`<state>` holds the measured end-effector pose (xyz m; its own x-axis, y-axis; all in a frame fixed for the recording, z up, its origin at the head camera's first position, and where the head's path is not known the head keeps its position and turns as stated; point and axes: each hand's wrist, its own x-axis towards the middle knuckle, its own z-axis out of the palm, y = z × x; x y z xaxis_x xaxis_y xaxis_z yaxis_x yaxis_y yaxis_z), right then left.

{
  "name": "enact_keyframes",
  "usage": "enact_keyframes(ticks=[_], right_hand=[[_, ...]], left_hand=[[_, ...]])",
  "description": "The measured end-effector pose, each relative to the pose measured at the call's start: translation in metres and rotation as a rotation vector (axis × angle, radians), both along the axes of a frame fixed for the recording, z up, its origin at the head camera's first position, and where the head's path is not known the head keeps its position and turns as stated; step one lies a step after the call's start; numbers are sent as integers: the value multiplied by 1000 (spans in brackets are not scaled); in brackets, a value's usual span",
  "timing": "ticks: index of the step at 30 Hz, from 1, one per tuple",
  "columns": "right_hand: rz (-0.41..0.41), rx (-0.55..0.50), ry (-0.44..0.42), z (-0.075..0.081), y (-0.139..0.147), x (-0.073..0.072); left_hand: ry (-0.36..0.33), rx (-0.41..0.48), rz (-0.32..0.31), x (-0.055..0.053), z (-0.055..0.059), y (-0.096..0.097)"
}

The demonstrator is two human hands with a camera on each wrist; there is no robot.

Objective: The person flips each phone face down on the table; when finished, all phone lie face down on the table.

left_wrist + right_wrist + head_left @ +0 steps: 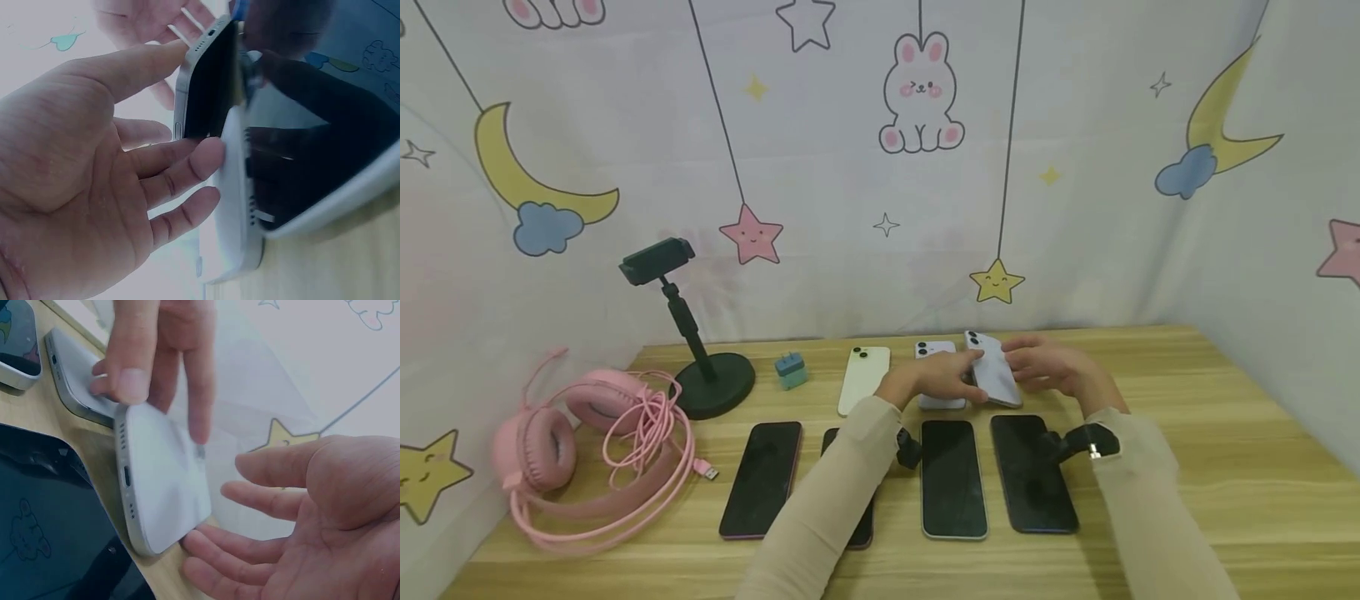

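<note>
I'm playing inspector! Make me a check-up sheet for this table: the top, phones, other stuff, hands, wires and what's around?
Surface: table with a wood-grain look.
Back-row phones: three, backs up; yellowish phone, middle phone, slanted phone.
Front-row phones: four dark-screen phones; one partly hidden by the left sleeve.
Other stuff: pink headphones, black stand, small blue-green charger.
Left hand: pinches the slanted phone.
Right hand: open beside that phone; touching, can't tell.
Wires: pink cable bundled on the headphones; its plug lies loose.
Wires in phones: nothing seen.
Around: pale cloth with bunnies, stars, moons.
</note>
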<state>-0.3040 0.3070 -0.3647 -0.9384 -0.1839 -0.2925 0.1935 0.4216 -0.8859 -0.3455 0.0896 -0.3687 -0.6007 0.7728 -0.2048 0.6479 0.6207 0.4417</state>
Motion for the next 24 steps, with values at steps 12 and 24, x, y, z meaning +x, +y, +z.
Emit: enact_keyframes(ticks=[12,24], right_hand=[[-32,35,-44,2,8,0],[-46,56,-54,4,9,4]], left_hand=[[-40,-12,-1,4,4,5],[-42,-42,5,3,0,4]])
